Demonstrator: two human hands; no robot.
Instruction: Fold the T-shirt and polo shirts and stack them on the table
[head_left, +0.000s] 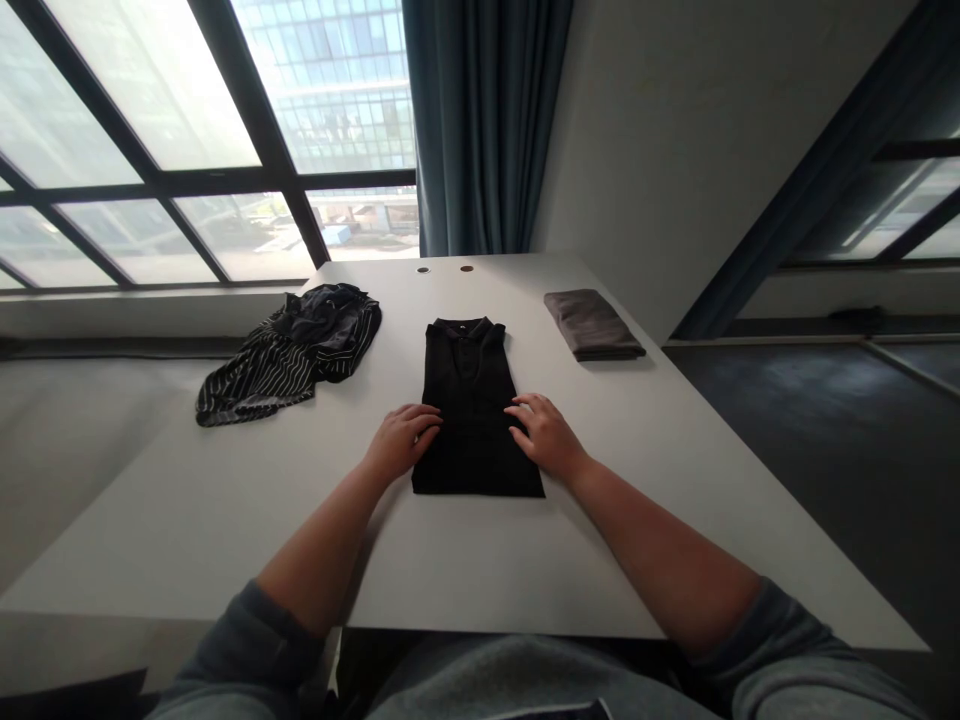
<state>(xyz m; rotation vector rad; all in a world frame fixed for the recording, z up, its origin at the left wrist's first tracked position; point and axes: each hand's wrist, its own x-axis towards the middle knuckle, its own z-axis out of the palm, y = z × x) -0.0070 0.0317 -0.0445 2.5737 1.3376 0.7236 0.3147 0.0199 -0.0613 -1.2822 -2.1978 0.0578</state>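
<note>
A black collared polo shirt point(472, 410) lies folded lengthwise on the white table point(225, 530), collar pointing away from me. My left hand point(401, 442) rests flat against the shirt's left edge, fingers just over the fabric. On the opposite edge, my right hand point(544, 433) lies the same way, fingers spread a little. Neither hand grips the cloth. Its lower hem lies just below both hands.
A crumpled black garment with white stripes point(289, 355) lies at the table's far left. A folded dark grey garment point(592, 325) sits at the far right. Several round grommets mark the far edge. Windows, a teal curtain and a dark floor surround the table.
</note>
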